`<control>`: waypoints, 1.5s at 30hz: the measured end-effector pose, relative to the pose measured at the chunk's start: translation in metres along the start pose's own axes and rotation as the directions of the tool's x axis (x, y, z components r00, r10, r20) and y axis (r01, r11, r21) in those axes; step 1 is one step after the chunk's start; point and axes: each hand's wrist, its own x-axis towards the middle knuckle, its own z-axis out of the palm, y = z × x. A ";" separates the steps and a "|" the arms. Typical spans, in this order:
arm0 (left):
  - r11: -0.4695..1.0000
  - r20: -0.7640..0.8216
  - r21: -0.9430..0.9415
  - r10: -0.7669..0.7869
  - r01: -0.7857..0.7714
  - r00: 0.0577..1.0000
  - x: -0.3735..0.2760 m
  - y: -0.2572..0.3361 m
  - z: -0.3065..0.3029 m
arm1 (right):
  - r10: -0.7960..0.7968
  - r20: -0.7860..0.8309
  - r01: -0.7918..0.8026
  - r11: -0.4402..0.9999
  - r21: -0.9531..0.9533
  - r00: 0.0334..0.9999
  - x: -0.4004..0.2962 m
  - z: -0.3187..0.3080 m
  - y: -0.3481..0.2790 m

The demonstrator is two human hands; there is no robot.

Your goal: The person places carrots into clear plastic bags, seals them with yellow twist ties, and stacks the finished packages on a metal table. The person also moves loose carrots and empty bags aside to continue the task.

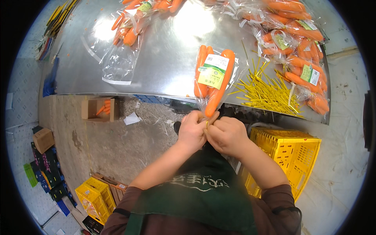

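Observation:
A clear plastic bag of carrots (229, 63) lies at the front edge of the steel table (164, 55), its labelled face up and its gathered neck towards me. My left hand (192, 129) pinches that neck from the left. From the right, my right hand (226, 133) grips a yellow twist tie (207, 124) at the neck. Both hands touch each other just off the table edge; their fingertips are partly hidden. A loose pile of yellow twist ties (267, 91) lies to the right of the bag.
Several filled carrot bags (307, 73) crowd the table's right side. At the upper left are more bagged carrots (130, 35) and a flat clear bag (119, 64). A yellow plastic crate (302, 158) stands below right; a cardboard box (88, 110) with carrots sits on the floor.

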 end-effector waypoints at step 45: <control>0.541 -0.250 0.632 -0.535 0.555 0.807 0.153 -0.100 -0.110 | 0.873 -0.408 0.339 0.311 0.888 0.266 0.051 -0.159 0.147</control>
